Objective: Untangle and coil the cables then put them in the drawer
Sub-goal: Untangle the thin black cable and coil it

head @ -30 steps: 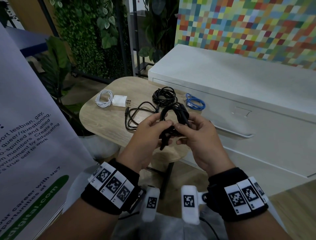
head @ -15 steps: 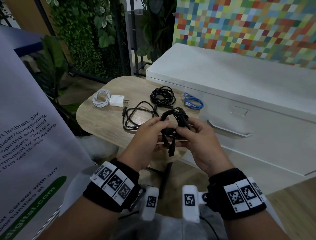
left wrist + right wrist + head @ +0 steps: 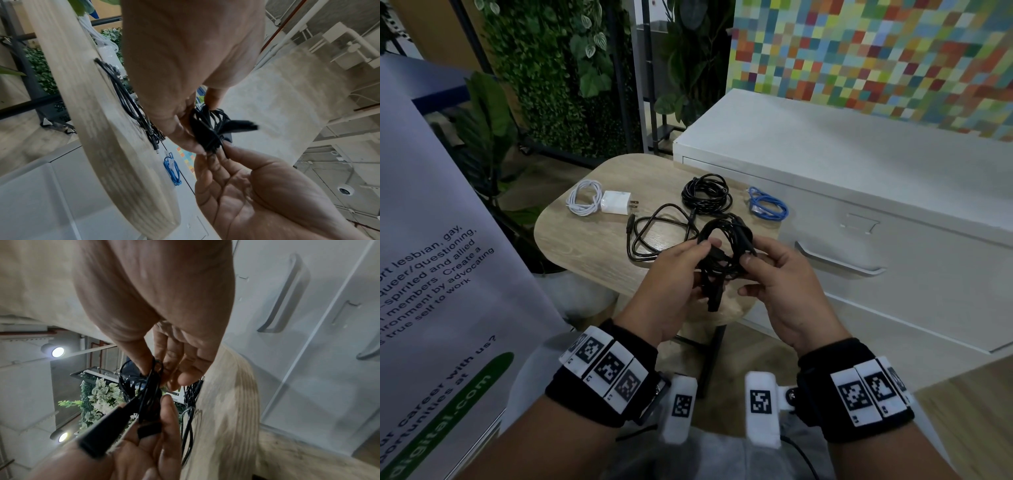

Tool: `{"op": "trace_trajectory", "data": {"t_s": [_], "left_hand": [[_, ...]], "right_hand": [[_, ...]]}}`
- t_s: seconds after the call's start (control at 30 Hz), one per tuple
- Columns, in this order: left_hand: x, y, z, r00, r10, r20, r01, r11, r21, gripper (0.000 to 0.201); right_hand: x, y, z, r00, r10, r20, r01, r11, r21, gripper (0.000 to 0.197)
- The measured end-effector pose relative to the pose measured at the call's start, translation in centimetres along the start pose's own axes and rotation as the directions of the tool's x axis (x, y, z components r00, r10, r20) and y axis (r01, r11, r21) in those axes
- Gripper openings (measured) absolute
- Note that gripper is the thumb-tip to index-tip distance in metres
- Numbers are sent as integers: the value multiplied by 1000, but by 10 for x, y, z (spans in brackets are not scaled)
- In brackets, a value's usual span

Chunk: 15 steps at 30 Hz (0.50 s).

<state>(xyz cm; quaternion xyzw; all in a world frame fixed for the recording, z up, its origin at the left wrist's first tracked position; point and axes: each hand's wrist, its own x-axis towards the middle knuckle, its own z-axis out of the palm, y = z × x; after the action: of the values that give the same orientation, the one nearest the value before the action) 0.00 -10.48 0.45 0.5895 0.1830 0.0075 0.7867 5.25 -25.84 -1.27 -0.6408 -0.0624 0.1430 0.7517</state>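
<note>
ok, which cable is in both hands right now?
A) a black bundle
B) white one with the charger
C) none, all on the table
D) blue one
A: the left hand and right hand both pinch the black bundle above the table.

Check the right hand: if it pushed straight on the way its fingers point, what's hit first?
The right hand points left toward the left hand. The black cable bundle in its grip already lies between them, so beyond that it would likely meet the left fingers; depth is unclear.
</note>
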Motion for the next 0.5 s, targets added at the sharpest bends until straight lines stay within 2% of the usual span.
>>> {"op": "trace_trajectory", "data": {"t_s": [0.17, 0.27, 0.33, 0.4, 0.43, 0.5], "left_hand": [[-3, 4, -2, 999, -29, 37, 29, 999, -13, 28], [-4, 3, 0, 998, 59, -9, -59, 998, 0, 22], [-4, -1, -1, 977, 211, -40, -207, 974, 98, 27], [-2, -5, -3, 935, 353, -33, -332, 904, 269, 26], [-1, -6, -4, 925, 379, -14, -352, 871, 343, 25], [-2, -5, -3, 948, 318, 24, -300, 862, 408, 18]], "right_hand": [[-1, -2, 2, 999, 43, 1, -42, 995, 88, 30], [-3, -2, 7, 999, 33, 26, -36, 994, 104, 30], [-4, -2, 9, 998, 25, 54, -31, 994, 105, 34], [-3, -2, 9, 997, 23, 79, -32, 992, 118, 39], [-3, -1, 9, 996, 25, 81, -35, 991, 128, 40], [-3, 0, 10, 997, 28, 65, -38, 989, 144, 41]]}}
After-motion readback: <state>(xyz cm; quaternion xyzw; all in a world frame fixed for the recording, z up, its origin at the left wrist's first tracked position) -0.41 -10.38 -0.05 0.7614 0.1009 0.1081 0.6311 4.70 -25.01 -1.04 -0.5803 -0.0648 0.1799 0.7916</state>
